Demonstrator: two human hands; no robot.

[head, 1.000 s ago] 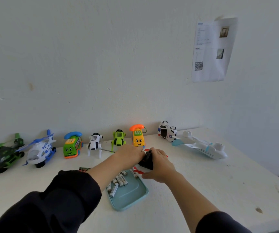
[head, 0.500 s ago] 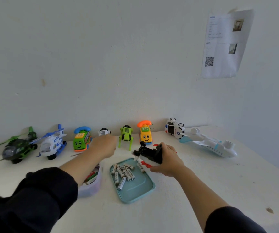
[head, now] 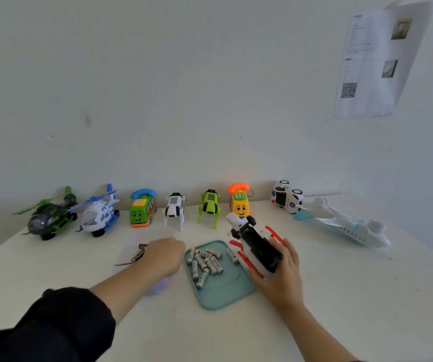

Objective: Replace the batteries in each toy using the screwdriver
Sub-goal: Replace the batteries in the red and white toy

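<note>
The red-and-white toy helicopter (head: 256,245) lies upside down in my right hand (head: 280,273), its black underside up, over the right edge of the teal tray (head: 223,296); my fingers curl around its near end. That underside is where I judge the battery door sits, so the toy looks presented for service. My left hand (head: 164,254) was at the toy a second ago and has since swung left, off the toy; it now hovers over a clear tub (head: 155,288) just left of the tray, knuckles up, and I cannot tell whether it holds anything. Loose AA batteries (head: 205,262) lie heaped in the tray's far half. Just beyond the left hand, a dark battery (head: 138,256) and a slim grey shaft (head: 122,263), possibly the screwdriver, rest on the table (head: 340,296). I read this as a reach for a tool or a cell. Far along the wall stands the row of remaining toys (head: 173,209).
</note>
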